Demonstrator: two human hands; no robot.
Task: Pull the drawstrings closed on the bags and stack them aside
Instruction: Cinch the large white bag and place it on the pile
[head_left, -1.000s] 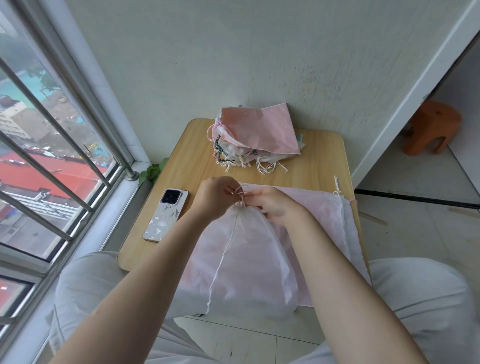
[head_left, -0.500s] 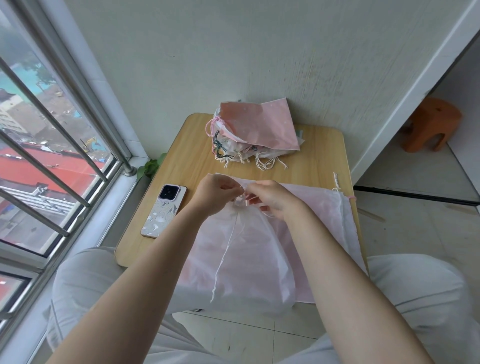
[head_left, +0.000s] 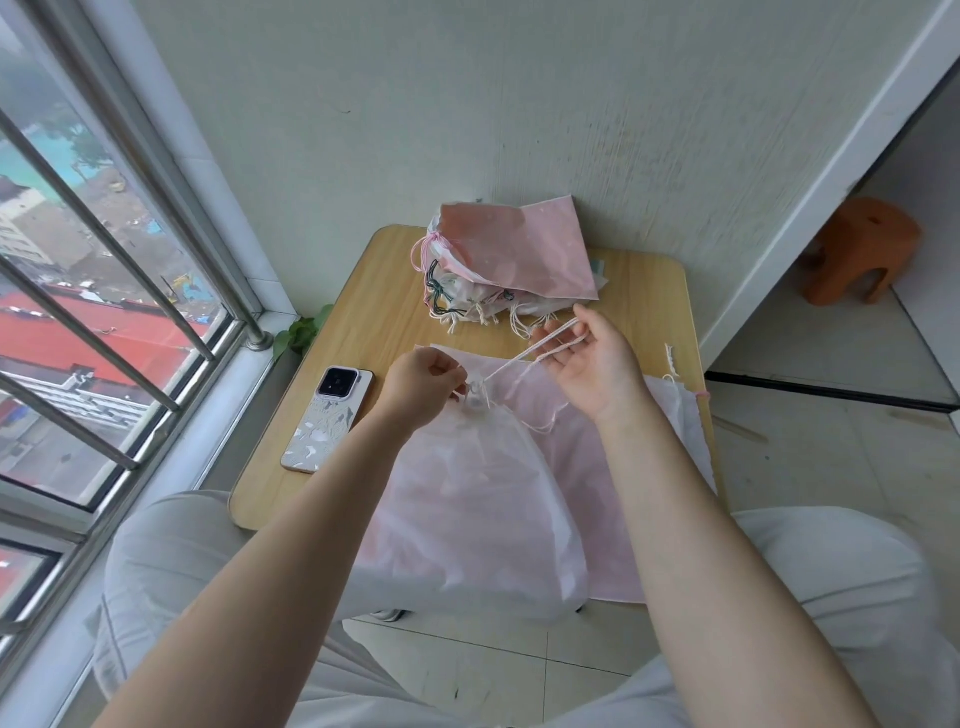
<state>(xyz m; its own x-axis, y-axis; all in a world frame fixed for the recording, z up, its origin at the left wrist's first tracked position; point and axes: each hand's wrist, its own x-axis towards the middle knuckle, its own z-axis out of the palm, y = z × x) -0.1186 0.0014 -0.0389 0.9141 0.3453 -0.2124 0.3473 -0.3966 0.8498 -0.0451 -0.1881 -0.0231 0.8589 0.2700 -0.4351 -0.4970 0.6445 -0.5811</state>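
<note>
A white translucent drawstring bag (head_left: 478, 509) hangs over the table's near edge, its mouth gathered tight. My left hand (head_left: 423, 387) pinches the bunched neck (head_left: 475, 402). My right hand (head_left: 589, 361) is up and to the right, with the white drawstring (head_left: 524, 356) looped round its fingers and stretched taut from the neck. Under the bag lie flat pink bags (head_left: 582, 467). A pile of closed bags (head_left: 498, 265), a pink one on top, sits at the table's far edge by the wall.
A phone (head_left: 328, 418) lies face down on the small wooden table (head_left: 384, 291), left of my hands. Window bars (head_left: 104, 270) run along the left. An orange stool (head_left: 857, 249) stands on the floor at the right. My knees (head_left: 841, 597) are under the table.
My right hand has pulled away from the bag's neck, up and to the right, drawing the string out. The bag's mouth is cinched tighter. My left hand stays at the neck.
</note>
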